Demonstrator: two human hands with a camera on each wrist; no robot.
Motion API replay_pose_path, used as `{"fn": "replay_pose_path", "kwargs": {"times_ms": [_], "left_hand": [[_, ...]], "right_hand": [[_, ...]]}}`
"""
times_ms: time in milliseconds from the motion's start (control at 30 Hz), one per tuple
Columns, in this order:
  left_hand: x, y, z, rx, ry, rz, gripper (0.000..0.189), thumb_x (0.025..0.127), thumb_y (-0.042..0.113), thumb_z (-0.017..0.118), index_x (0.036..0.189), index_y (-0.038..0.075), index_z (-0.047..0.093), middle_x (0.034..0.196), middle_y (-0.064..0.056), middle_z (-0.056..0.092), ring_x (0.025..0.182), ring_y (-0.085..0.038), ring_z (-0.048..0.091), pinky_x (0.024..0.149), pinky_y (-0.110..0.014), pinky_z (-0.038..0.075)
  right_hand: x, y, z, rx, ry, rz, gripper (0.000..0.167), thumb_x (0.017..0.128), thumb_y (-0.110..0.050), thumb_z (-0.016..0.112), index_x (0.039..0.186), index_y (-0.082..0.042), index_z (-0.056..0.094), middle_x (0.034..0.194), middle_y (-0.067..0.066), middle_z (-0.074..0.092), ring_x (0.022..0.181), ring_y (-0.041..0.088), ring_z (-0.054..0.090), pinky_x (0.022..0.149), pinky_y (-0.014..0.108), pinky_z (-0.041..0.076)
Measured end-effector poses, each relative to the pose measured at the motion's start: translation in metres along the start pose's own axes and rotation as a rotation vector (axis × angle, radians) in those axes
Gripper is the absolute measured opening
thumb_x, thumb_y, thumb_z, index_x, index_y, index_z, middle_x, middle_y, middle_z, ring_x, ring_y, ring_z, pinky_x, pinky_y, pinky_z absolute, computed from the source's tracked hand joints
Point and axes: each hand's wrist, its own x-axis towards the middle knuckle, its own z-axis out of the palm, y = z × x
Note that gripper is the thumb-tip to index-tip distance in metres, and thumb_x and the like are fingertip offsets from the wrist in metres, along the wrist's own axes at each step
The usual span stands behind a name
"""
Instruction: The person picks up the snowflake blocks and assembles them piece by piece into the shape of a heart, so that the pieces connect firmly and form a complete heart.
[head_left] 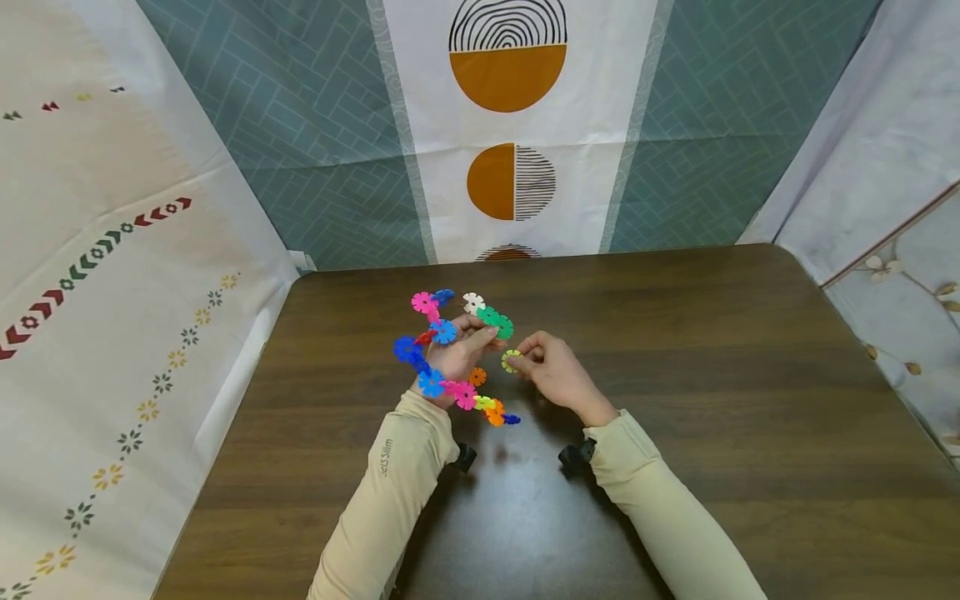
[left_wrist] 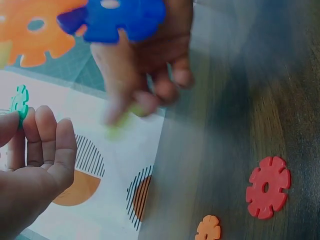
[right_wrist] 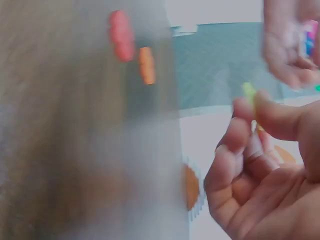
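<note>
A curved chain of interlocked notched plastic discs (head_left: 408, 348), in blue, pink, red, orange, white and green, loops around my left hand (head_left: 453, 360). That hand pinches a green disc (left_wrist: 19, 107) of the chain between thumb and fingers. The chain's other end, with an orange disc (left_wrist: 52, 42) and a blue disc (left_wrist: 135, 22), hangs over the wrist. To the right, my right hand (head_left: 558, 377) pinches a single yellow-green disc (right_wrist: 248, 91) by its edge, a short gap away from the green one. In the left wrist view this disc is blurred.
A loose red disc (left_wrist: 256, 192) and a loose orange disc (left_wrist: 209, 227) lie on the brown wooden table (head_left: 712, 358). Patterned cloths hang behind the table (head_left: 330, 150) and along its left side (head_left: 135, 275).
</note>
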Motion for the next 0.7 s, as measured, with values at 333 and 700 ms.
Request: {"fn": "replay_pose_path", "kwargs": {"times_ms": [333, 700], "left_hand": [[0.002, -0.002, -0.003, 0.0, -0.019, 0.044, 0.019, 0.098, -0.003, 0.05, 0.091, 0.01, 0.062, 0.087, 0.004, 0.069, 0.079, -0.014, 0.064, 0.095, -0.043, 0.048], [0.001, -0.001, 0.001, 0.016, -0.03, 0.041, 0.015, 0.097, -0.003, 0.052, 0.096, 0.008, 0.061, 0.09, 0.002, 0.067, 0.081, -0.013, 0.063, 0.096, -0.045, 0.047]], "right_hand": [[-0.02, -0.022, -0.019, 0.314, -0.004, -0.096, 0.026, 0.099, -0.012, 0.056, 0.122, 0.0, 0.052, 0.094, 0.016, 0.064, 0.08, 0.023, 0.061, 0.076, 0.039, 0.055], [-0.026, -0.027, -0.021, 0.407, -0.038, -0.091, 0.028, 0.1, -0.017, 0.055, 0.125, -0.006, 0.053, 0.099, 0.018, 0.062, 0.084, 0.026, 0.059, 0.075, 0.031, 0.053]]}}
